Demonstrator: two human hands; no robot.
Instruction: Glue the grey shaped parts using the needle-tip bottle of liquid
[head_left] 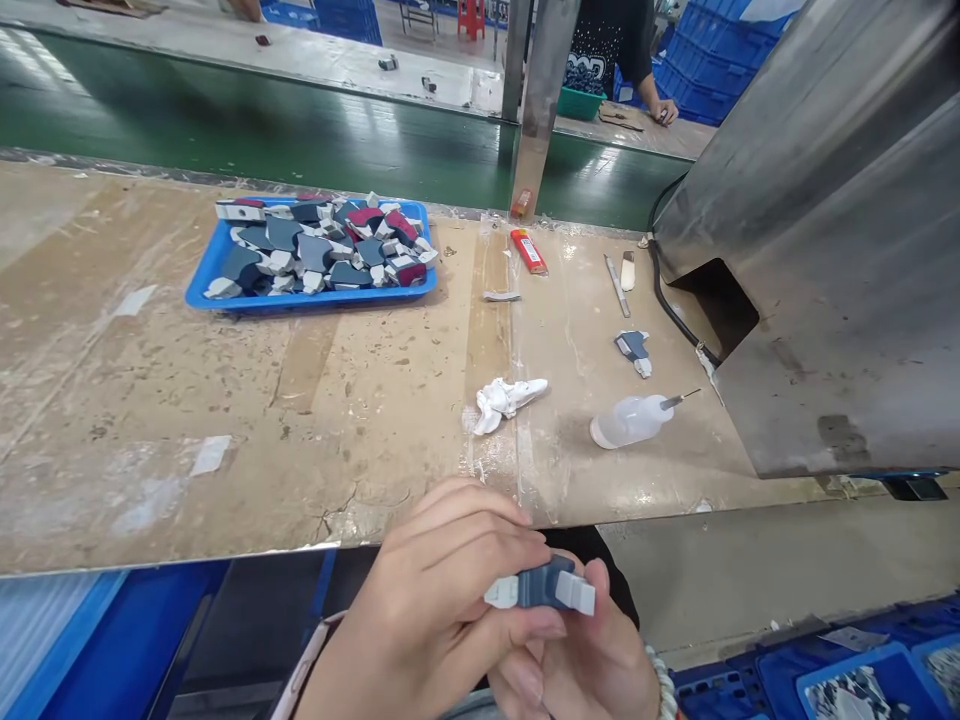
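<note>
A small dark blue-grey and white plastic part (546,585) is held in front of me, just below the table's front edge. My left hand (450,590) grips it between thumb and fingers, covering part of its left end. My right hand (600,650) holds the same part from the right and below, its thumb against the white end. Some of the right fingers are hidden behind the left hand. Ahead of the hands lies a crumpled white wad (506,402). A clear squeeze bottle (630,421) with a needle tip lies on its side to the right.
A blue tray (315,303) heaped with similar parts stands at the back left. A red lighter (529,252), a thin pen-like tool (618,286) and a single part (635,352) lie right of centre. A metal housing (840,300) bounds the right. Beyond runs a green conveyor (300,130), with another person's hand (663,110) across it.
</note>
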